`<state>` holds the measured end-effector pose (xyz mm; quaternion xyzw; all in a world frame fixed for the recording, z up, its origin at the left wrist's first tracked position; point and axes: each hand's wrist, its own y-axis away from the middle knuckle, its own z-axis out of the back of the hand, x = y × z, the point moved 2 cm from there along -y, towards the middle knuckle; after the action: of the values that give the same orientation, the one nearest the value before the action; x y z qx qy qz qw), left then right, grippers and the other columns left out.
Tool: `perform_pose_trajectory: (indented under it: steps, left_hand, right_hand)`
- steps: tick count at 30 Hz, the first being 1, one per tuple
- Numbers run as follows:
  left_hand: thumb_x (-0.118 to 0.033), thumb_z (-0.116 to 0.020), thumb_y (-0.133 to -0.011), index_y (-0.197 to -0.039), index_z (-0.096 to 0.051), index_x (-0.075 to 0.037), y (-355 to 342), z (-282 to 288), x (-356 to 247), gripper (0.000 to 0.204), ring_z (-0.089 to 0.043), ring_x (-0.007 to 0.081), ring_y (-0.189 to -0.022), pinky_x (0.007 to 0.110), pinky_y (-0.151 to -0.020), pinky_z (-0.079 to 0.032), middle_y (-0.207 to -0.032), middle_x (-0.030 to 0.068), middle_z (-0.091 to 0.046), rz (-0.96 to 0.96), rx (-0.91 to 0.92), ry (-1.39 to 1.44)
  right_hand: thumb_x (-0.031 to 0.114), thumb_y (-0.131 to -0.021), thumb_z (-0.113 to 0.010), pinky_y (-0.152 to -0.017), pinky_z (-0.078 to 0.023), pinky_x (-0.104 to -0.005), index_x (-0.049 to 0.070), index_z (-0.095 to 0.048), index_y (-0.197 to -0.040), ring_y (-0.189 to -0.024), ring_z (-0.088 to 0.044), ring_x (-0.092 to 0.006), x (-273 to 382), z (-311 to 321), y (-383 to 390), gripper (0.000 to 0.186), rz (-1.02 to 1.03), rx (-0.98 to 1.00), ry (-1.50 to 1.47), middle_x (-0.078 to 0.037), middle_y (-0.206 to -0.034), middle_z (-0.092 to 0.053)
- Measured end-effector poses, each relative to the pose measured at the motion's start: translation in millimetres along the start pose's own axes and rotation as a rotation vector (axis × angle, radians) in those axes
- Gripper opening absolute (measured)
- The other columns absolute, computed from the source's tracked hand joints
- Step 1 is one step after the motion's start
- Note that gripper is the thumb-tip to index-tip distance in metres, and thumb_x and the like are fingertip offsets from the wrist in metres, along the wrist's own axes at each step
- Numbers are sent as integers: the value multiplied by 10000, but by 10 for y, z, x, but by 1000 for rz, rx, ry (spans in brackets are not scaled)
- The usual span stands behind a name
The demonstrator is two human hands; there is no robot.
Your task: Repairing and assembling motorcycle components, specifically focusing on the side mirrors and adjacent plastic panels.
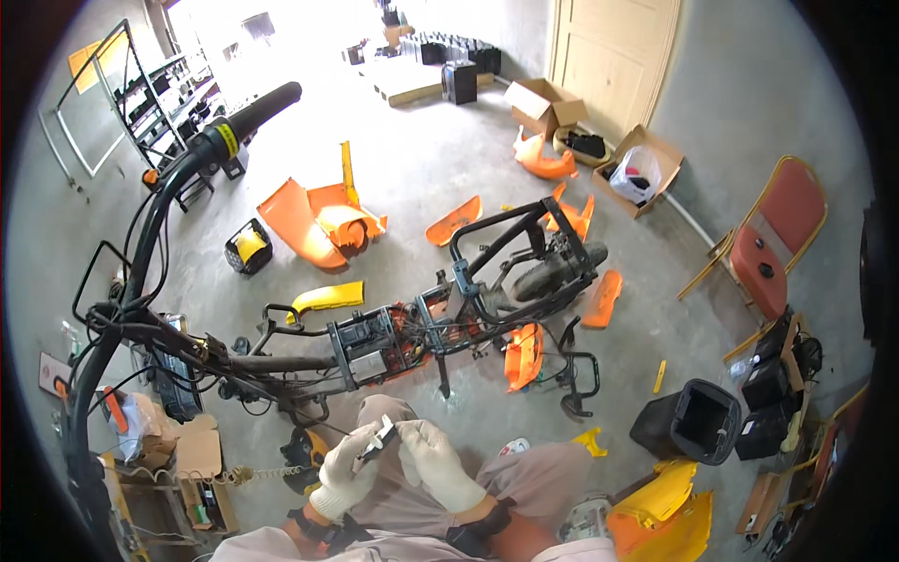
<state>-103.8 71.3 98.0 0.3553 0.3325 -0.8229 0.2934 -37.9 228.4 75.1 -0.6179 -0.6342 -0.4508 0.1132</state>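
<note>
My left hand (348, 468) is closed in a white glove around a small black and white part (379, 437), perhaps a connector, near my lap. My right hand (429, 464), also gloved, is closed with its fingertips at that part's right end; whether they grip it is hard to tell. A thin dark cable runs toward my left hand from the stripped black scooter frame (290, 361), which stands across the floor before me with handlebar (178, 183) at the left, exposed wiring in the middle and rear wheel (552, 272) at the right.
Orange panels (309, 225) and yellow pieces (328, 295) lie about the concrete floor (449, 140). A red chair (763, 272), black bin (688, 421) and dark boxes are at right, cartons (538, 103) and black blocks (459, 80) at back, a rack (140, 94) and cluttered stool at left.
</note>
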Motion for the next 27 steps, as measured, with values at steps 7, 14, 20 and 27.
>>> perform_pose_trajectory:
  steps: [7,14,20,27]
  left_hand:
    - [98,-622,-757,-1286,-584,-19,227,-263,257,543,-683,368,-1105,367,-925,-544,-1259,213,-662,-138,54,216]
    - [64,-632,-763,-1311,-576,-26,553,-90,-57,558,-697,346,-1074,359,-883,-557,-1232,198,-676,-203,78,195]
    - [68,-647,-752,-1381,-558,-40,832,-79,-300,644,-678,353,-1104,365,-908,-554,-1232,188,-671,-167,57,62]
    - [61,-717,-803,-1314,-614,-22,1016,-127,-557,528,-690,212,-1022,295,-839,-537,-1195,150,-686,-182,80,55]
  right_hand:
    - [211,-1045,-545,-619,-456,-293,28,-586,-1132,-704,-580,-118,-539,224,144,207,433,-192,368,-28,-813,-613]
    - [142,-983,-585,-763,-545,-418,57,-604,-1150,-897,-706,-335,-452,-4,786,188,839,-424,860,-174,-988,-704]
    - [136,-969,-580,-692,-546,-469,82,-622,-1129,-833,-692,-388,-467,37,1084,174,939,-467,1089,-192,-898,-706]
    - [223,-1032,-532,-659,-508,-369,48,-648,-1083,-733,-665,-230,-584,212,1282,216,732,-423,770,-132,-790,-666]
